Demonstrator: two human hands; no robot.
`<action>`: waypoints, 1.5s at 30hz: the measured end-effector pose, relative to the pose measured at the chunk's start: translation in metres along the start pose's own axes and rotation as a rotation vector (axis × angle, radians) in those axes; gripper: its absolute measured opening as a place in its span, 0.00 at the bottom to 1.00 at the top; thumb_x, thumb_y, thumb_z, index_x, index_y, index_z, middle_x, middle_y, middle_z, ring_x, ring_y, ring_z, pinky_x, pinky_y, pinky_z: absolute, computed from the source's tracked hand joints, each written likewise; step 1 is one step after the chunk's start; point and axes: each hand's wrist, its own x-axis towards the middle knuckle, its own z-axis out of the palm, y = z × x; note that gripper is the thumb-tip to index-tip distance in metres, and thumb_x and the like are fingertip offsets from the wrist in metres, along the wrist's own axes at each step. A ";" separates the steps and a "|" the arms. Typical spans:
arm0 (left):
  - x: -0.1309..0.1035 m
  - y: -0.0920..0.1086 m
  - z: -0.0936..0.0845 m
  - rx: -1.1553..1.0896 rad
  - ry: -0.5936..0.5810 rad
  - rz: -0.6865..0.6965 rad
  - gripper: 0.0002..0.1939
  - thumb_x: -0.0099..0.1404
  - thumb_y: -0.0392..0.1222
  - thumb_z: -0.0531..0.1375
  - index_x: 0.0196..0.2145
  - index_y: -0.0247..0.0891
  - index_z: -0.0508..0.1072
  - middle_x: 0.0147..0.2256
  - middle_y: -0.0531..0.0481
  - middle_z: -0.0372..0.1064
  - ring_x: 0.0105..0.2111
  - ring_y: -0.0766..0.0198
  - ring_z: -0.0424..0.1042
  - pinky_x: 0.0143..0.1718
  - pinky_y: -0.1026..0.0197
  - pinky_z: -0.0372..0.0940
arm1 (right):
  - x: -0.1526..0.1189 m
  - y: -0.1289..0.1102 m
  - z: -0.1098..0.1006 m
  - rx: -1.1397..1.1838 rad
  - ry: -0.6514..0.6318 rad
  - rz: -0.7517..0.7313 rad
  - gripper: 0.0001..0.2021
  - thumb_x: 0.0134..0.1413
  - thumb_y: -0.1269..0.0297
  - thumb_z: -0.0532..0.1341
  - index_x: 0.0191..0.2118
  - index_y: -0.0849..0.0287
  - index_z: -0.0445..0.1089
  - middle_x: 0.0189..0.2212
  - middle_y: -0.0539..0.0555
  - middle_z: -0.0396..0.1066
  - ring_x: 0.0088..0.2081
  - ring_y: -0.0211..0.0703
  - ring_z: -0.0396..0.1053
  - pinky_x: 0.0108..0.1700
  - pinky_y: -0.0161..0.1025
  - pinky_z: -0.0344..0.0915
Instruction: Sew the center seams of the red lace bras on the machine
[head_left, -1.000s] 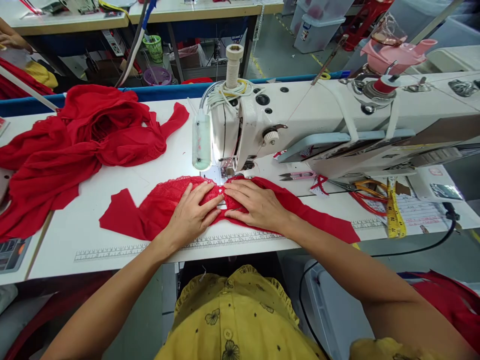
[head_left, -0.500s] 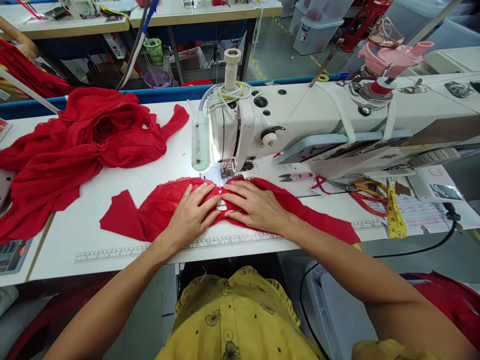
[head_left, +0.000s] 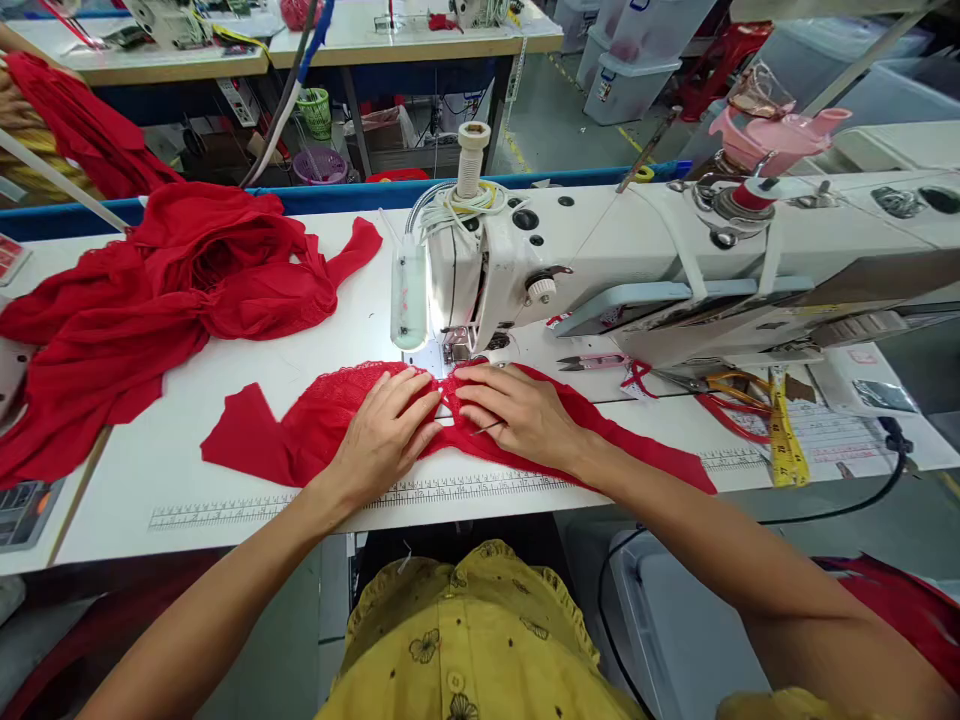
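Observation:
A red lace-edged garment [head_left: 304, 430] lies spread across the white table, its middle just in front of the needle area of a white sewing machine [head_left: 600, 235]. My left hand [head_left: 390, 420] rests on the garment's left part, fingers stretched forward and lying flat. On the right part lies my right hand [head_left: 517, 415], its fingers pointing left and somewhat bent; a thin dark item shows at its fingertips, too small to name. The fingertips of both hands are close together beside the garment's centre, where a small white spot shows.
A heap of red garments [head_left: 180, 270] lies at the left. Small pink-handled snips [head_left: 596, 362], orange-handled scissors [head_left: 739, 390] and a yellow measuring tape [head_left: 785, 440] are on the right. A printed ruler [head_left: 450, 490] runs along the front edge. A person handles red cloth at the upper left.
My right hand's fingers have bent and drawn in slightly, and a thin dark item now shows by them. The view has shifted slightly. At the upper left, the other person's red cloth has been raised.

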 end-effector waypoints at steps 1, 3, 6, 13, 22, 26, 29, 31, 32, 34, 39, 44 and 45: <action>0.002 0.002 -0.002 0.004 0.042 0.013 0.16 0.73 0.41 0.55 0.55 0.32 0.70 0.55 0.37 0.70 0.58 0.51 0.67 0.62 0.42 0.64 | 0.002 0.000 0.000 -0.011 0.008 0.015 0.12 0.69 0.65 0.55 0.48 0.57 0.75 0.50 0.55 0.76 0.48 0.45 0.72 0.42 0.40 0.70; 0.005 0.009 -0.004 0.020 0.093 0.036 0.15 0.72 0.38 0.56 0.54 0.30 0.71 0.51 0.38 0.73 0.53 0.54 0.71 0.59 0.46 0.67 | 0.008 0.000 0.003 -0.013 -0.024 0.046 0.13 0.68 0.69 0.53 0.48 0.57 0.75 0.43 0.55 0.77 0.41 0.42 0.72 0.37 0.38 0.67; 0.002 0.022 -0.001 0.049 0.074 0.094 0.16 0.73 0.41 0.56 0.53 0.28 0.71 0.50 0.37 0.74 0.52 0.53 0.72 0.60 0.45 0.67 | 0.018 0.001 0.008 0.011 -0.134 0.110 0.13 0.67 0.69 0.53 0.46 0.57 0.75 0.41 0.55 0.76 0.39 0.41 0.71 0.35 0.36 0.63; -0.017 0.034 0.011 0.094 -0.052 0.121 0.26 0.73 0.53 0.55 0.58 0.30 0.69 0.54 0.39 0.73 0.57 0.49 0.69 0.65 0.39 0.58 | 0.033 0.007 0.016 0.010 -0.260 0.322 0.14 0.70 0.60 0.51 0.47 0.52 0.74 0.43 0.52 0.76 0.42 0.43 0.71 0.36 0.37 0.57; -0.017 0.033 0.010 0.113 -0.053 0.129 0.23 0.73 0.50 0.56 0.58 0.33 0.70 0.57 0.45 0.72 0.59 0.53 0.68 0.73 0.40 0.36 | 0.046 0.000 0.013 0.001 -0.317 0.427 0.13 0.69 0.53 0.55 0.49 0.51 0.72 0.43 0.49 0.77 0.40 0.42 0.72 0.35 0.37 0.53; -0.018 0.034 0.010 0.125 -0.057 0.130 0.24 0.72 0.51 0.57 0.59 0.34 0.70 0.58 0.46 0.72 0.59 0.53 0.68 0.72 0.39 0.31 | 0.047 -0.001 0.013 0.007 -0.346 0.487 0.14 0.69 0.52 0.54 0.50 0.49 0.71 0.44 0.50 0.77 0.39 0.42 0.72 0.34 0.36 0.53; -0.019 0.034 0.009 0.109 -0.061 0.114 0.24 0.72 0.51 0.57 0.59 0.35 0.70 0.58 0.46 0.71 0.60 0.53 0.68 0.72 0.35 0.27 | 0.043 0.001 0.016 -0.011 -0.347 0.467 0.15 0.70 0.51 0.52 0.52 0.48 0.71 0.43 0.51 0.77 0.41 0.44 0.72 0.34 0.36 0.53; -0.019 0.034 0.009 0.096 -0.057 0.106 0.24 0.72 0.51 0.57 0.59 0.36 0.69 0.58 0.47 0.72 0.60 0.53 0.68 0.71 0.35 0.26 | 0.041 0.003 0.019 -0.014 -0.336 0.431 0.15 0.71 0.51 0.50 0.52 0.48 0.70 0.43 0.51 0.77 0.41 0.44 0.72 0.35 0.37 0.54; -0.019 0.034 0.010 0.090 -0.056 0.104 0.24 0.72 0.51 0.57 0.60 0.36 0.69 0.58 0.47 0.72 0.60 0.53 0.67 0.71 0.35 0.27 | 0.040 0.003 0.020 -0.017 -0.325 0.417 0.16 0.71 0.52 0.50 0.52 0.48 0.70 0.43 0.50 0.77 0.41 0.43 0.72 0.35 0.37 0.54; -0.019 0.034 0.010 0.084 -0.053 0.099 0.24 0.72 0.51 0.57 0.60 0.36 0.69 0.58 0.47 0.71 0.60 0.54 0.67 0.72 0.36 0.28 | 0.038 0.005 0.022 -0.028 -0.299 0.405 0.16 0.71 0.51 0.50 0.51 0.48 0.70 0.43 0.50 0.77 0.42 0.44 0.73 0.35 0.37 0.55; -0.019 0.033 0.010 0.087 -0.055 0.077 0.24 0.71 0.51 0.58 0.60 0.37 0.69 0.58 0.47 0.71 0.62 0.51 0.65 0.72 0.35 0.32 | 0.039 0.005 0.019 0.007 -0.292 0.399 0.17 0.72 0.51 0.49 0.51 0.50 0.70 0.43 0.50 0.77 0.41 0.42 0.73 0.36 0.37 0.56; -0.019 0.034 0.011 0.088 -0.035 0.080 0.24 0.71 0.51 0.58 0.59 0.37 0.70 0.58 0.48 0.72 0.60 0.50 0.66 0.71 0.35 0.28 | 0.041 0.004 0.016 0.014 -0.329 0.419 0.17 0.69 0.47 0.52 0.54 0.48 0.69 0.49 0.49 0.76 0.44 0.43 0.73 0.36 0.37 0.57; -0.019 0.035 0.011 0.093 -0.029 0.084 0.24 0.71 0.51 0.58 0.59 0.37 0.70 0.57 0.48 0.72 0.60 0.50 0.67 0.71 0.35 0.28 | 0.041 0.004 0.017 0.002 -0.342 0.428 0.17 0.69 0.47 0.52 0.54 0.47 0.69 0.49 0.49 0.76 0.44 0.43 0.73 0.36 0.37 0.57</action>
